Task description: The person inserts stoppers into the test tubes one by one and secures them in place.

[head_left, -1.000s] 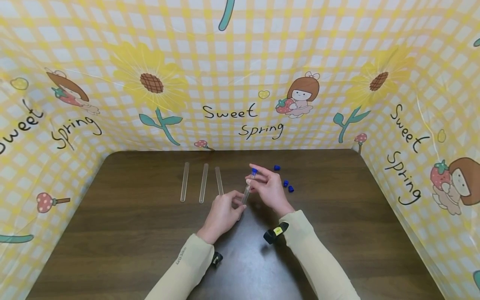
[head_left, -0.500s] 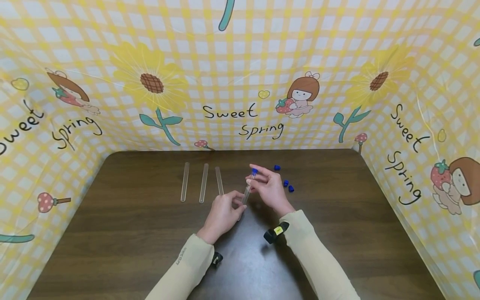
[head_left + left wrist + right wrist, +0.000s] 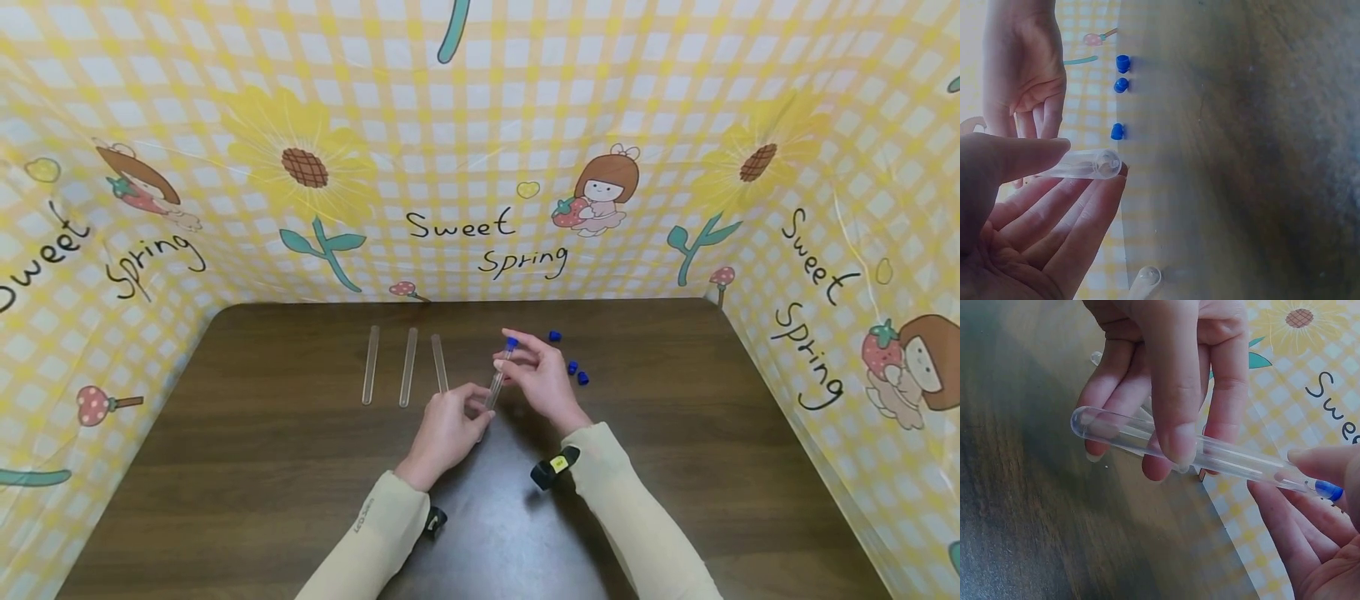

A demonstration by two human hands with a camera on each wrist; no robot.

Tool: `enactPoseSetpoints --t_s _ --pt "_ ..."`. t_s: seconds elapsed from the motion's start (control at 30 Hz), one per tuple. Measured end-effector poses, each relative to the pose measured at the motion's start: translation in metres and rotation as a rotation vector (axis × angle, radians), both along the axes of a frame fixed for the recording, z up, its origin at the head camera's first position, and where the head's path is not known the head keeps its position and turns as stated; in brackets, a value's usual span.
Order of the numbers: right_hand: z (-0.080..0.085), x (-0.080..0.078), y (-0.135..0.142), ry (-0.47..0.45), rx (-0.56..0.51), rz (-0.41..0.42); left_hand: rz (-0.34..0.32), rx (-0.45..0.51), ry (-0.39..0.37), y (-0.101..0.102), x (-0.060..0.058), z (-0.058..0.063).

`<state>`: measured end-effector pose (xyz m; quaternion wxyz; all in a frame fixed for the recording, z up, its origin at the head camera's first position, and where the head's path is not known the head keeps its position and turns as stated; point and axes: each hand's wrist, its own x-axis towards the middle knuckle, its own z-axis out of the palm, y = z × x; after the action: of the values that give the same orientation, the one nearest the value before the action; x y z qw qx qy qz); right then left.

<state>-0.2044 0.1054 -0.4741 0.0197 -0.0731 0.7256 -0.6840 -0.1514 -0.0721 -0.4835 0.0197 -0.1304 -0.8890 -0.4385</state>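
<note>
Between both hands a clear test tube (image 3: 1235, 459) is held at a slant, its rounded bottom toward the left hand. A blue cap (image 3: 512, 342) sits at its upper end. My left hand (image 3: 448, 429) pinches the tube's lower part between thumb and fingers, as the right wrist view shows. My right hand (image 3: 543, 375) grips the upper part near the cap, with its index finger over the cap's top. In the left wrist view the left thumb (image 3: 1035, 156) presses the tube from above, and the cap is hidden there.
Several test tubes lie on the brown table (image 3: 247, 467): a left one (image 3: 371, 365), a middle one (image 3: 408, 367) and one (image 3: 439, 362) partly behind the left hand. Three loose blue caps lie right of the right hand, including a far cap (image 3: 555, 336). Patterned cloth (image 3: 465, 150) surrounds the table.
Both hands keep the same hold on the test tube. Everything in the head view has shifted only very slightly.
</note>
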Motion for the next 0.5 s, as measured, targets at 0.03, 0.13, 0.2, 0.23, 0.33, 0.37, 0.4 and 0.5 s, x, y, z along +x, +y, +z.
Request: enactPoseSetpoints --t_s 0.03,0.13,0.2,0.23,0.33,0.37,0.4,0.5 --pt "-0.0002 -0.0001 0.0001 0.001 -0.001 -0.001 0.001 0.004 0.001 0.0000 0.0002 0.0000" --pt "-0.0005 -0.0005 0.0001 0.008 0.001 -0.001 0.003 0.012 0.005 -0.0002 0.0008 0.0003" --pt "-0.0001 -0.0007 -0.0002 0.009 0.006 -0.003 0.003 0.017 0.001 -0.0002 0.0011 0.0005" --pt "0.0001 -0.0007 -0.0003 0.007 0.008 -0.005 0.003 0.019 -0.001 -0.0003 0.0012 0.0007" --pt "0.0009 -0.0009 -0.0005 0.005 0.015 -0.011 0.000 0.026 -0.006 -0.0003 0.0011 0.0012" --pt "0.0012 -0.0010 -0.0005 0.005 0.017 -0.012 -0.001 0.028 -0.006 -0.0005 0.0009 0.0011" --pt "0.0013 -0.0012 -0.0004 0.006 0.015 -0.011 0.000 0.030 -0.006 -0.0006 0.0008 0.0013" --pt "0.0017 -0.0020 -0.0001 0.016 0.016 -0.006 0.000 0.034 -0.007 -0.0007 0.0000 0.0015"
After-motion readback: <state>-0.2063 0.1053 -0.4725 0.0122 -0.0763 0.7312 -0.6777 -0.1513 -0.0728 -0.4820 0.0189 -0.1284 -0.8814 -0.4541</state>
